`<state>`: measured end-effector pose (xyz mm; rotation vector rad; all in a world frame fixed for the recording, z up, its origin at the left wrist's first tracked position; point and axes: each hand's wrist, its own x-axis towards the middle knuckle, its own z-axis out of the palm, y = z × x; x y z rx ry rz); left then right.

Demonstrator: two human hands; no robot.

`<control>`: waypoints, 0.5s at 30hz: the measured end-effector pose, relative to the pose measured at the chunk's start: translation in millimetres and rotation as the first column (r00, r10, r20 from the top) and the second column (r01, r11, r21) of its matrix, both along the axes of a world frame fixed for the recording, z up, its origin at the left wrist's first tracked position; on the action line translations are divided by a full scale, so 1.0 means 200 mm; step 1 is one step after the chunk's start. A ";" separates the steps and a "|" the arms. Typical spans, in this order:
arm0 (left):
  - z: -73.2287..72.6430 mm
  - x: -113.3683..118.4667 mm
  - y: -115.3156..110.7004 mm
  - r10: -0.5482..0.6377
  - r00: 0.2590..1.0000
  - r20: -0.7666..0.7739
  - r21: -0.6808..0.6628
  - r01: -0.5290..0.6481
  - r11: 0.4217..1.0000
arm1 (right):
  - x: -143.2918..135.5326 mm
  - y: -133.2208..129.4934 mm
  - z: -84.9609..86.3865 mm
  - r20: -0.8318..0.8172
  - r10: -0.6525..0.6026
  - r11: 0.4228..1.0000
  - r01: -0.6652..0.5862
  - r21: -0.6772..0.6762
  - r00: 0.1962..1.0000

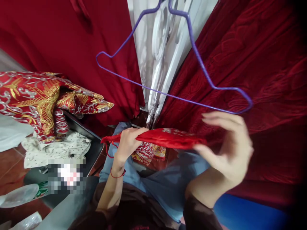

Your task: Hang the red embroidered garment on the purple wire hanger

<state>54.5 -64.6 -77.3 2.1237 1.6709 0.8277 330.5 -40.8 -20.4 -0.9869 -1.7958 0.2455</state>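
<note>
A flat red satin pouch-like cloth (168,138) with a pale pattern and a thin red cord is stretched between my hands above my lap. My left hand (129,142) grips its left part, with the fingers wrapped round it. At its right end, my right hand (225,147) is spread, its thumb against the red cloth and its fingers apart and raised. A purple hanger (177,97) hangs just above and in front, with no cloth on it; its right corner is close above my right fingertips.
Red and gold embroidered cloth (48,102) lies at the left over a dark chair (96,153), near white dotted cloth (57,148). A plastic bottle (21,195) is at lower left. Dark red curtains (107,38) hang behind, either side of a white metal frame (158,57).
</note>
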 end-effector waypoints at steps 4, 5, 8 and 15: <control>0.15 -0.04 0.09 0.052 0.990 -0.132 0.105 -0.039 0.994 | 0.03 0.09 0.01 0.210 0.413 0.880 -0.329 -0.343 0.886; 0.18 -0.04 0.13 0.102 0.982 -0.161 0.123 -0.083 0.989 | 0.03 0.11 0.00 0.236 0.440 0.856 -0.325 -0.403 0.866; 0.26 -0.04 0.23 0.191 0.955 -0.227 0.116 -0.168 0.979 | -0.02 0.13 -0.03 0.288 0.383 0.879 -0.250 -0.407 0.878; 0.28 -0.07 0.44 0.086 0.992 -0.089 -0.081 -0.093 0.992 | -0.26 0.08 -0.10 0.244 0.206 0.953 -0.138 -0.268 0.948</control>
